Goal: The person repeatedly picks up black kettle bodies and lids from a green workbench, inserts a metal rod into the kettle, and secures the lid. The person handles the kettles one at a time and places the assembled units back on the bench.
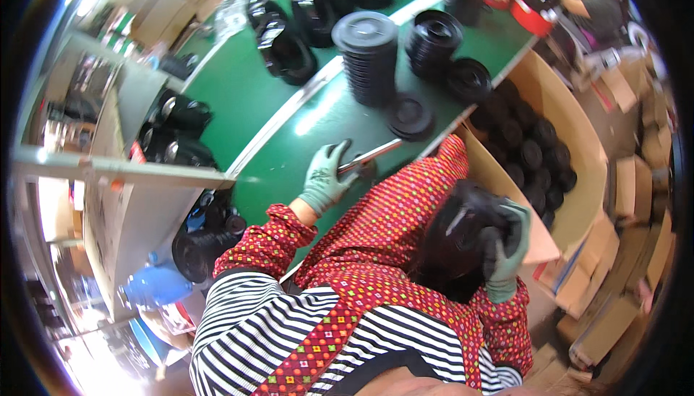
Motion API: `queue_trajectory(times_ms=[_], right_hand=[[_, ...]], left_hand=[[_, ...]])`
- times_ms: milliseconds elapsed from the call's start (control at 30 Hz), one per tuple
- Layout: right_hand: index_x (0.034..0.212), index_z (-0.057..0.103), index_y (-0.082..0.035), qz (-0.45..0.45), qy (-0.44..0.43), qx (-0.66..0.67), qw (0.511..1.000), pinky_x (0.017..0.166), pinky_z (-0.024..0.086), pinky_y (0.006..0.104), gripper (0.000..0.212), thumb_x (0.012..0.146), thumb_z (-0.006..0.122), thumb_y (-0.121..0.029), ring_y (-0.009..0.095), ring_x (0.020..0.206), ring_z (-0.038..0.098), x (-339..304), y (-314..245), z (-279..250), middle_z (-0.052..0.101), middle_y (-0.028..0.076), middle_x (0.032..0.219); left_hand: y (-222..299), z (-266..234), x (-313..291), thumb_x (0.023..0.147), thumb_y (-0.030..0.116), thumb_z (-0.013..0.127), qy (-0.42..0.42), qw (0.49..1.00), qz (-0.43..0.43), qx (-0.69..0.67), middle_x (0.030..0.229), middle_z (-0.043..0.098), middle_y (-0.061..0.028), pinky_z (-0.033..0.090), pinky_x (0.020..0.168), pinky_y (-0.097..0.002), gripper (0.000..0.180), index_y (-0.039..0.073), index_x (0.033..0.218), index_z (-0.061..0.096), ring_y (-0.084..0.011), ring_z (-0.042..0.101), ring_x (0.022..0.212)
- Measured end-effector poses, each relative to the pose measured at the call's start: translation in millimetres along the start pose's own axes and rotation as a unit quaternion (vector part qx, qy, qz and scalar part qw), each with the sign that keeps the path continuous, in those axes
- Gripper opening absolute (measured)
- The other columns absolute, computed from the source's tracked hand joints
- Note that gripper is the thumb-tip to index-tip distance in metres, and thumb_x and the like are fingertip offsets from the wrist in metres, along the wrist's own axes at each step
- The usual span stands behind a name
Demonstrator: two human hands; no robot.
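Observation:
My left hand [327, 179], in a pale green glove with dark fingertips, is closed round one end of a slim metal tool [379, 151] just above the green work surface. Its exact kind is too blurred to tell. Against my lap, my right hand [508, 245], gloved alike, grips the side of a glossy black rounded housing [455, 237]. The housing is tilted, and its far side cannot be seen. Beyond the tool tip lies a short pile of black round discs [410, 117]. A tall stack of black ribbed discs [367, 56] stands behind it.
A cardboard box [578, 179] of black round parts [531, 154] adjoins the table at right. More glossy black housings [285, 49] stand on the green conveyor [238, 114] beyond a metal rail. A metal post [116, 168] rises at left. Another person [607, 13] sits at far right.

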State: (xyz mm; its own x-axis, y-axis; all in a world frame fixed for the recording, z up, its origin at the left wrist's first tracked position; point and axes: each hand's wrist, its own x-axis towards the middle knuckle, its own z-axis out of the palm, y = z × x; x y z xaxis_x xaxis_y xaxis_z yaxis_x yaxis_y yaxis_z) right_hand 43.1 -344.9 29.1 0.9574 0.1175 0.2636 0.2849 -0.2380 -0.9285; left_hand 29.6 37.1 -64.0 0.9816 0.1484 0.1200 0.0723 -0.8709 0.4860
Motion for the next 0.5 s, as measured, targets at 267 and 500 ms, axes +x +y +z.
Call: queue_trajectory(times_ms=[267, 500], right_hand=[[0.153, 0.05, -0.006, 0.171, -0.07, 0.285, 0.941, 0.115, 0.046, 0.0421, 0.059, 0.113, 0.042, -0.049, 0.028, 0.133, 0.057, 68, 23, 44, 0.054, 0.014, 0.153], [0.157, 0.045, -0.007, 0.157, -0.208, 0.169, 0.95, 0.108, 0.049, 0.0371, 0.05, 0.112, 0.05, -0.03, 0.022, 0.124, 0.061, 69, 20, 164, 0.06, 0.011, 0.141]], left_hand=[[79, -96, -51, 0.073, 0.027, 0.097, -0.107, 0.904, 0.221, -0.351, 0.163, 0.038, -0.0244, 0.03, 0.125, -0.0509, 0.098, 0.004, 0.154, 0.046, -0.0419, 0.035, 0.153], [20, -139, -76, 0.108, 0.029, 0.062, 0.063, 0.81, -0.163, -0.56, 0.111, 0.073, -0.016, 0.063, 0.087, -0.0418, 0.044, -0.005, 0.134, 0.059, -0.0304, 0.074, 0.106]])
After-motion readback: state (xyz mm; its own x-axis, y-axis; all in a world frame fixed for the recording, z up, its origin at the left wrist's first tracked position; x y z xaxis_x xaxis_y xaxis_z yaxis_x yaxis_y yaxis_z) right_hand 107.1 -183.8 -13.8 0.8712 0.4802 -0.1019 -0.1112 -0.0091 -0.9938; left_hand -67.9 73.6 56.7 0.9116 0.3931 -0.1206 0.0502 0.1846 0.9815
